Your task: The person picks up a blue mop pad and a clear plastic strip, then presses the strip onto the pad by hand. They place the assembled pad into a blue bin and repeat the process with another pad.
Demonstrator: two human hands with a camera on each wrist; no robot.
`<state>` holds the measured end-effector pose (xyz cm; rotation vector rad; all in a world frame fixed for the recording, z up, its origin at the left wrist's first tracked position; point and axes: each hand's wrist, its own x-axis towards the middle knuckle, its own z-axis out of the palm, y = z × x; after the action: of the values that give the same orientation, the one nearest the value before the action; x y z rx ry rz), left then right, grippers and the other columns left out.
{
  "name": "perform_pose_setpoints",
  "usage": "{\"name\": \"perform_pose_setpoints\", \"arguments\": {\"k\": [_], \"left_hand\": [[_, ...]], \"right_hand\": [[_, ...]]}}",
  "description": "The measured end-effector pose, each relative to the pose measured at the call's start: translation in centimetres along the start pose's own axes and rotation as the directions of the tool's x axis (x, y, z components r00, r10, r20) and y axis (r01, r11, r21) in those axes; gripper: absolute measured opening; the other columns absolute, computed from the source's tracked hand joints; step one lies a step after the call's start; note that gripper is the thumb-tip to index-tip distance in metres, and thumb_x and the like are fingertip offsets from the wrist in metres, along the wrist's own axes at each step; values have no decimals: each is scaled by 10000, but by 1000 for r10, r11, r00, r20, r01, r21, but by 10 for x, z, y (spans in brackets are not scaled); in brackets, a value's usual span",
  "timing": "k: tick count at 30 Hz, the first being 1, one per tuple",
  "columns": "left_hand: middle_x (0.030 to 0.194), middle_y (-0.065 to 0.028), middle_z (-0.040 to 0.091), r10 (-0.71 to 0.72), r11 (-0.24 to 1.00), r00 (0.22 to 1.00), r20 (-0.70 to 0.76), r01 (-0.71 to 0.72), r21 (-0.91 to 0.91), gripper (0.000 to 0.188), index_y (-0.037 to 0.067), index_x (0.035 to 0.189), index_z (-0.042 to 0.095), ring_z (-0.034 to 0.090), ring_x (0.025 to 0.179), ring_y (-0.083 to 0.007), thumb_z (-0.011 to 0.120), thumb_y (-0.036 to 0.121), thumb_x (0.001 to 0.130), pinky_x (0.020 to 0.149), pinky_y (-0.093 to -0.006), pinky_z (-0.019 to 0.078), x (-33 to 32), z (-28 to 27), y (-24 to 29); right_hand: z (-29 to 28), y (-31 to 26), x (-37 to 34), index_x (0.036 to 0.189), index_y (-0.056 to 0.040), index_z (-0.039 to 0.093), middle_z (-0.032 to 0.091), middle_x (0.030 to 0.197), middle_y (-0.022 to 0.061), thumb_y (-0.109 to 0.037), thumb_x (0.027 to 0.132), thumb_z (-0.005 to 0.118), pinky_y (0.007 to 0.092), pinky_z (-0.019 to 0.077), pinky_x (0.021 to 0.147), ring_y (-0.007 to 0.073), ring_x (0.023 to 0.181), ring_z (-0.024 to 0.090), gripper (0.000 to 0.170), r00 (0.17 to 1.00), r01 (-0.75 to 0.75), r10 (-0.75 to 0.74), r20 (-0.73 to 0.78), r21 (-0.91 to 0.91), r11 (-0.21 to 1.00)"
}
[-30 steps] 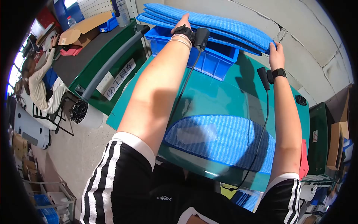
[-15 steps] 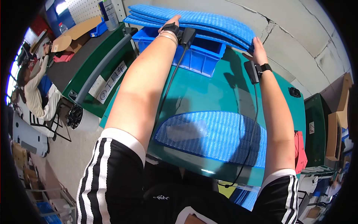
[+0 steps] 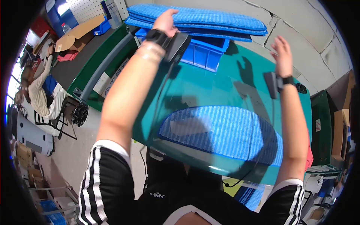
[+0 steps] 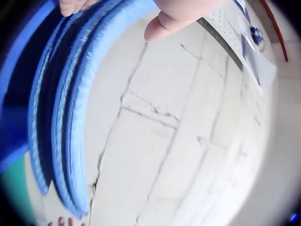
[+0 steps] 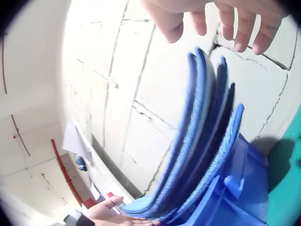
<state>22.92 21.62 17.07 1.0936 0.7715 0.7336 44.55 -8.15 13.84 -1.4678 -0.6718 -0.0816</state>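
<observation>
Several blue striped pads (image 3: 210, 18) lie stacked across the top of a blue bin (image 3: 204, 52) at the back of the green table. My left hand (image 3: 165, 23) is at the left end of the stack, thumb raised and fingers at the near edge; whether it bears on the pads I cannot tell. Apart from the stack, my right hand (image 3: 283, 54) is in the air to its right with fingers spread, holding nothing; the right wrist view shows its fingers (image 5: 225, 23) loose above the pad ends. One more blue pad (image 3: 225, 131), with a clear patch, lies flat near the front edge.
The green table (image 3: 225, 88) has a red piece (image 3: 309, 155) at its right side and a small black object (image 3: 300, 88) at the back right. A grey handle (image 3: 108, 62) stands at the left. Cables hang from both wrist cameras. Another person sits at far left.
My right hand has let go of the stack's right end and moved away to the right. The left hand has shifted left and nearer along the stack, which now lies flatter on the bin.
</observation>
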Motion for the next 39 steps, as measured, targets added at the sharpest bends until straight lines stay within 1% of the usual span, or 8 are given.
{"name": "perform_pose_setpoints", "arguments": {"k": [4, 8, 15, 18, 26, 29, 33, 39], "left_hand": [[1312, -162, 521, 209, 968, 701, 682, -246, -43, 503, 22, 1399, 367, 498, 1216, -223, 480, 237, 959, 1026, -338, 370, -137, -71, 4], [1267, -153, 574, 114, 311, 336, 935, -906, 288, 666, 23, 1302, 514, 524, 1211, -286, 761, 78, 686, 996, -408, 409, -261, -126, -15], [1315, -253, 477, 350, 4, 705, 617, -660, 751, 725, -2, 1335, 434, 475, 1208, -396, 762, 205, 722, 1022, -435, 389, -269, -151, -138], [1276, -245, 519, 262, 247, 746, 612, -665, 705, 823, -10, 1364, 396, 500, 1182, -385, 791, 210, 677, 1011, -438, 394, -264, -143, -147], [1265, -164, 549, 440, 113, 705, 556, -658, 745, 905, 19, 1373, 420, 513, 1186, -325, 834, 283, 613, 986, -422, 413, -280, -147, -168], [1173, -123, 585, 674, -99, 492, 552, -680, 726, 869, 65, 1286, 505, 540, 1133, -273, 847, 383, 553, 958, -404, 406, -295, -144, -199], [1338, -151, 530, 506, 100, 708, 493, -616, 781, 787, 91, 1289, 520, 446, 1291, -314, 817, 410, 633, 1070, -518, 305, -289, -145, -207], [1239, -112, 577, 658, -20, 494, 568, -742, 670, 632, 80, 1231, 564, 527, 1162, -293, 789, 316, 689, 973, -464, 384, -304, -148, -201]], "right_hand": [[-78, -98, -89, 1212, -2, 578, 625, 1104, 114, -175, 981, 481, 274, 437, 835, 165, 989, 601, 304, 978, 69, -90, 186, 116, 991], [-152, -173, -188, 1091, 46, 588, 622, 975, 143, -98, 941, 460, 332, 458, 790, 216, 878, 589, 244, 815, 389, -335, 472, -18, 921], [-192, -69, -284, 1116, 8, 600, 607, 1095, 163, -141, 829, 656, 350, 438, 917, 283, 1034, 581, 328, 929, 121, 135, 343, -629, 768], [-216, -3, -287, 1178, -1, 582, 592, 1165, 192, -190, 792, 729, 380, 420, 976, 347, 1125, 551, 454, 973, 96, 109, 201, -790, 605], [-237, 12, -268, 1187, 24, 598, 627, 1129, 225, -253, 720, 805, 385, 469, 917, 295, 1063, 605, 581, 947, -158, 321, 31, -823, 545], [-285, 64, -242, 1132, 43, 609, 644, 1070, 164, -163, 727, 772, 338, 482, 875, 217, 998, 605, 482, 988, -49, 143, 58, -760, 649], [-150, -28, -250, 1197, 19, 595, 621, 1126, 114, -246, 822, 725, 315, 471, 873, 211, 1026, 578, 478, 908, -28, 246, 338, -538, 843], [10, -46, -255, 1235, 22, 569, 599, 1152, 229, -394, 828, 682, 367, 480, 900, 316, 1056, 604, 593, 702, 361, 204, 682, -588, 723]]}}
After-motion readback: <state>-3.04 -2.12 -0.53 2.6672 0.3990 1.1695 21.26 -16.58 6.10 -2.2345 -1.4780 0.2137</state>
